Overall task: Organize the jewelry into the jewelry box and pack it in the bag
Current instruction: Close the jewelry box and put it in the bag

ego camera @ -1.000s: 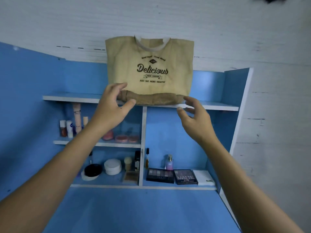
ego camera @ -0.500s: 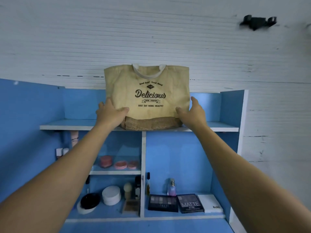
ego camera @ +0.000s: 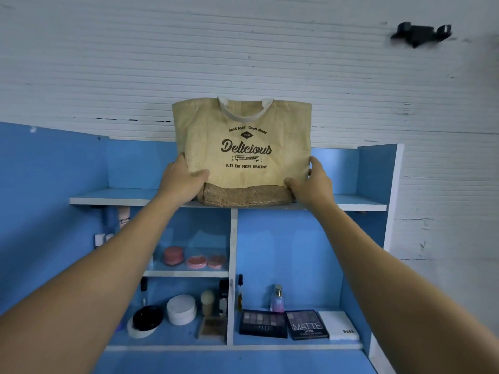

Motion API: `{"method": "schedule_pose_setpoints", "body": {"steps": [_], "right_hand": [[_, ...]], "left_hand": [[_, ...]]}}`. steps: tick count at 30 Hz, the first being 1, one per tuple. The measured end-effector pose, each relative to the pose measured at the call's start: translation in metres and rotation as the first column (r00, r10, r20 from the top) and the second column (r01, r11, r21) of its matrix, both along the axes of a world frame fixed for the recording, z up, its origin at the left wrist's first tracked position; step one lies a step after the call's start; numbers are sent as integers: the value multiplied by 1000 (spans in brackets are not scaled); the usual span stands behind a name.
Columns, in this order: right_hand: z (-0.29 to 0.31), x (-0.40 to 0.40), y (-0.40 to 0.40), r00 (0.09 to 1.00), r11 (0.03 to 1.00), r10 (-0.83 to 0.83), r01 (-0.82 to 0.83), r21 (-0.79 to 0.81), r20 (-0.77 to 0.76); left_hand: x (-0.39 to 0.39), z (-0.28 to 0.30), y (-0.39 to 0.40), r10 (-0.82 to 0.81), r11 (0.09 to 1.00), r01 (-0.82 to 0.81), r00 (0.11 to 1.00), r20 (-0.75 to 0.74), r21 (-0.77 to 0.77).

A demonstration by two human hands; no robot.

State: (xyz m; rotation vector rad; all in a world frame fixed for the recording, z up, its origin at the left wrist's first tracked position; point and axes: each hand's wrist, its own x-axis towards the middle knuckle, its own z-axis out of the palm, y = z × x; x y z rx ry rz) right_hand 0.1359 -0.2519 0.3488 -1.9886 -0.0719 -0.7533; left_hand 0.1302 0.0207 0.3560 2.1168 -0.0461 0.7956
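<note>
both hands reach up to the bag point(ego camera: 243, 147) on the top shelf point(ego camera: 113, 197) and hold it at its two lower corners. left hand point(ego camera: 180, 182) grips the corner at 9 o'clock of the bag, thumb laid over the front cloth, the other fingers hidden behind the side. right hand point(ego camera: 313, 183) grips the corner at 3 o'clock in the same way, thumb in front, fingers curled round the edge.

the bag stands upright at 12 o'clock of the view, its base on the shelf board. its cloth is coarse woven jute, pale tan above and a darker, rougher brown band along the bottom. a white handle point(ego camera: 244, 110) makes a soft loop at the top. dark print on the front reads "delicious".

below, at 6 o'clock, flat rectangular eyeshadow palettes point(ego camera: 283, 323) lie side by side, and a round white jar point(ego camera: 181, 309) stands at 7 o'clock. small pink round compacts point(ego camera: 195, 261) on the middle shelf are blurred. a dark object point(ego camera: 420, 33) on the white ribbed wall at 1 o'clock is hard to make out. no jewelry box can be seen here.
</note>
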Motion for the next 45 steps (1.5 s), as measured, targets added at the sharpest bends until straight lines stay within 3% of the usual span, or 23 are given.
{"method": "schedule_pose_setpoints", "body": {"steps": [18,28,36,45], "right_hand": [[-6,-82,-12,971,995,66,-80,52,228],[-48,-140,-22,948,993,86,-106,47,308],[-111,-167,-25,955,987,116,-142,76,273],[-187,-177,-21,987,992,103,-111,62,122]], "left_hand": [[-90,-5,3,-52,995,67,979,199,-71],[-148,-46,4,-60,985,99,963,262,-139],[-173,-112,9,-103,972,141,975,195,-187],[-184,-186,12,-135,967,141,990,43,-211]]}}
